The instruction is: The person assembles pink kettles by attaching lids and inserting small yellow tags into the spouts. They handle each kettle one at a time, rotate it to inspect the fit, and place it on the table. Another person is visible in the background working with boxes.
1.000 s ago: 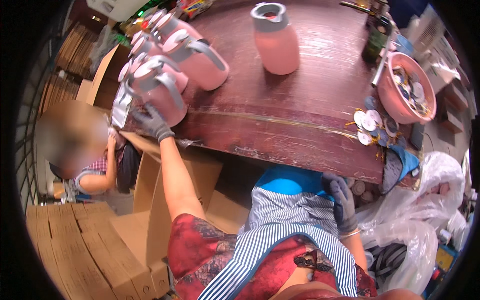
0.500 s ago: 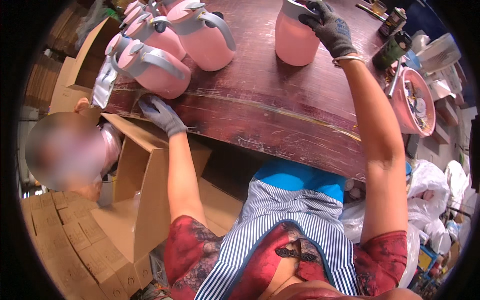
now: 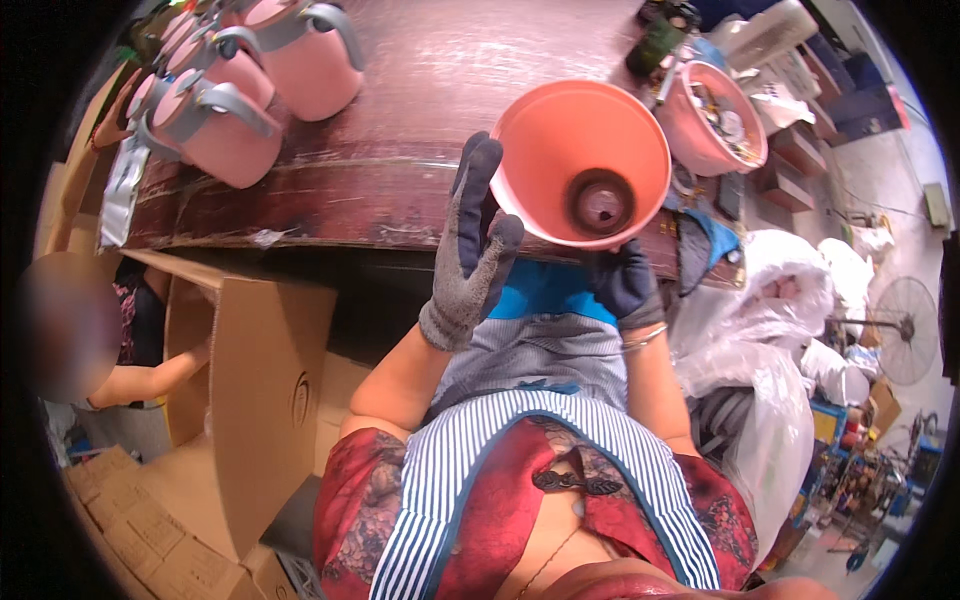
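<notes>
A hollow pink jug body [image 3: 540, 130] is tipped over the table's front edge, its wide open end facing me. Its inside looks orange-pink, with a dark ring around a small round piece at the bottom. My right hand [image 3: 628, 288], in a dark grey glove, grips it from below; part of the fingers is hidden behind it. Beside its left rim my left hand [image 3: 468, 250], gloved in grey, is raised with fingers stretched and thumb apart. Whether it touches the rim I cannot tell. Several pink jugs with grey lids and handles, like this jug [image 3: 225, 135], stand at the table's far left.
The dark red table [image 3: 400, 180] spans the front. An open carton [image 3: 265, 400] stands below its left edge, where another person's arm [image 3: 150, 383] reaches in. To the right are a pink basin [image 3: 715, 150] of small parts, a green bottle [image 3: 655, 48] and plastic bags [image 3: 750, 390].
The jug in my right hand has come toward me and turned, its open end now facing me. My left hand has left the table edge and risen beside it. The view has shifted right.
</notes>
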Available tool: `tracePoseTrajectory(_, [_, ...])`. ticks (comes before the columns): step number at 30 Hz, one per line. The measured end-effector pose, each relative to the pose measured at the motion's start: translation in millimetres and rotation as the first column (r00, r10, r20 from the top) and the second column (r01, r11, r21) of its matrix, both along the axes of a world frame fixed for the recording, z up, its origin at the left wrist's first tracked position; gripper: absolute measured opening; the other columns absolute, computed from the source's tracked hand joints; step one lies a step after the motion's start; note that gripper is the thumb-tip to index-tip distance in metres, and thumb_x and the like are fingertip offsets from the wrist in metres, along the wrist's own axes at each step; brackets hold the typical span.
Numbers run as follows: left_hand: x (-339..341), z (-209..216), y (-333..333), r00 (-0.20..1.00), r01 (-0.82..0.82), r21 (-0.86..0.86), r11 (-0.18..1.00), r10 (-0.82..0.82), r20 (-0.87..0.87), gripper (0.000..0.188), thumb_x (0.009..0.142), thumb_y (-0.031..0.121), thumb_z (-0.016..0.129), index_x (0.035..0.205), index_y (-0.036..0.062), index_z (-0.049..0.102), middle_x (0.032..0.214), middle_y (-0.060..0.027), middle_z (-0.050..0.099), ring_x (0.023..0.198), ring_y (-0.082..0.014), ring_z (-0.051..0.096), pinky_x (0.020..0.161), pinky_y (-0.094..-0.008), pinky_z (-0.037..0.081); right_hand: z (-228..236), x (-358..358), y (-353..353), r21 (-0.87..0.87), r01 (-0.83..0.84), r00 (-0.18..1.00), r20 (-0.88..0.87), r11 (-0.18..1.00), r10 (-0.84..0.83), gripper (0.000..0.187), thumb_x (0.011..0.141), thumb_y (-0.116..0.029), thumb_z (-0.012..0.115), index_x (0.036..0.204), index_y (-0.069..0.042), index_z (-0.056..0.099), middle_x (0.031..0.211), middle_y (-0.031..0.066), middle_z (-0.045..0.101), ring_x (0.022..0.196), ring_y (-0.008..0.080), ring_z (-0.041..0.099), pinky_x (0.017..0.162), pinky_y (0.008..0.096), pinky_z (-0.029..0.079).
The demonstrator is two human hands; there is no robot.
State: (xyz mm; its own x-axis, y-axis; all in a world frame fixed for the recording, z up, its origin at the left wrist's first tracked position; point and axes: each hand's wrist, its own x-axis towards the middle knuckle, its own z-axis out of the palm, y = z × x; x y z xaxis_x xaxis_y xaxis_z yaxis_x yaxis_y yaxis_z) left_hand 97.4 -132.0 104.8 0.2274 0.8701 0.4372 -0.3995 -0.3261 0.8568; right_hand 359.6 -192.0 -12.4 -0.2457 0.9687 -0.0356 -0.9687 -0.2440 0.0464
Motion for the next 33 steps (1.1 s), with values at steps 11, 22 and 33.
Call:
tracePoseTrajectory(11, [-14.6, 9.6, -61.6, 0.956, 0.135, -0.189, 0.973, -0.077, 0.284, 0.070, 0.102, 0.041, 0.053, 0.156, 0.0062, 0.023, 0.144, -0.0143, 0.051, 0.133, -0.0280, 0.049, 0.113, -0.0450, 0.038, 74.9, -6.2, -44.8, 0.011, 0.217, 0.884, 0.422, 0.976, -0.201, 0.032, 0.105, -0.018, 0.047, 0.134, -0.005, 0.052, 0.131, 0.0116, 0.061, 0.122, 0.0183, 0.056, 0.102, 0.0329, 0.048])
tracePoseTrajectory(22, [-16.1, -32.1, -58.8, 0.890, 0.027, 0.005, 1.000, -0.022, -0.455, 0.068, 0.090, -0.001, 0.068, 0.150, 0.0025, 0.036, 0.142, -0.0111, 0.049, 0.121, -0.0172, 0.053, 0.105, -0.0317, 0.042, 113.0, 20.2, -63.0, 0.302, -0.182, 0.166, 0.947, 0.936, -0.273, 0.041, 0.085, -0.001, 0.069, 0.126, 0.003, 0.061, 0.128, 0.0127, 0.062, 0.120, 0.0221, 0.059, 0.100, 0.0352, 0.051])
tracePoseTrajectory(33, [-20.6, -32.9, -62.2, 0.967, -0.160, -0.307, 0.938, 0.087, -0.238, 0.054, 0.097, 0.042, 0.063, 0.128, -0.0021, 0.057, 0.082, 0.0002, 0.060, 0.070, -0.0057, 0.050, 0.063, -0.0204, 0.041, -3.1, 72.9, -135.0, -0.189, -0.034, 0.126, 0.973, 0.981, 0.192, 0.051, 0.092, -0.019, 0.065, 0.138, -0.001, 0.053, 0.136, 0.0158, 0.059, 0.123, 0.0295, 0.058, 0.103, 0.0433, 0.046])
